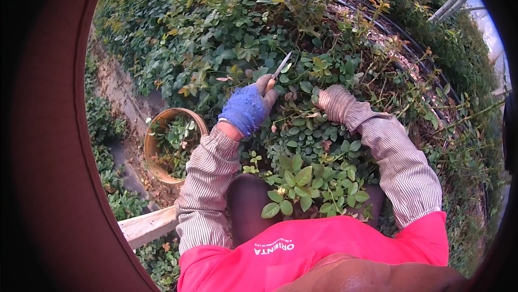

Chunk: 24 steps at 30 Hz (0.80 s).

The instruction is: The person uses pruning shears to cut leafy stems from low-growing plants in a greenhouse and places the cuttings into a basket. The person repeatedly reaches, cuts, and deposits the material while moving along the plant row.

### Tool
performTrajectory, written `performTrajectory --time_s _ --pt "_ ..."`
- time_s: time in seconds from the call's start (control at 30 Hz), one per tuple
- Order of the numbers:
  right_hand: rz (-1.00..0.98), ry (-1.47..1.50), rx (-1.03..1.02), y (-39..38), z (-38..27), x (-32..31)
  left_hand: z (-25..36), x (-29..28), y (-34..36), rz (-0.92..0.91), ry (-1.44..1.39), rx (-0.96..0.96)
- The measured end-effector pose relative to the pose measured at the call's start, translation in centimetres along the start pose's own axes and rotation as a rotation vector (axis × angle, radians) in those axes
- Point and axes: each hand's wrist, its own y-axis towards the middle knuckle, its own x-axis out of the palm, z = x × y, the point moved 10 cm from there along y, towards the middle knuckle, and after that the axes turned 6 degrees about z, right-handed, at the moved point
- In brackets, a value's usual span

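My left hand (245, 107), in a blue coated work glove with greyish fingers, is closed round the handle of a knife (282, 65). Its narrow blade points up and away to the right over the leaves. To the right, my right hand (335, 102), in a worn brownish glove, reaches in among the rose-like bushes (307, 125). Its fingers are curled together at the stems; leaves partly cover them, and what they grip is hidden. Striped sleeves cover both forearms.
A round tan bucket (204, 125) with cut leafy stems stands at the left on the soil path (127, 98). A pale wooden board (148, 226) lies at lower left. Black irrigation hoses (399, 33) run along the bed at upper right. Metal poles (453, 2) rise beyond.
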Motion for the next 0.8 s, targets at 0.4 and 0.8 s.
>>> performTrajectory --time_s 0.4,0.8 --pt "0.158 0.014 -0.012 0.9 0.3 -0.1 -2.6 7.4 6.9 -0.122 0.307 -0.21" --pt "0.15 -0.011 0.018 0.8 0.4 -0.2 -2.5 7.3 7.0 0.061 0.239 -0.046"
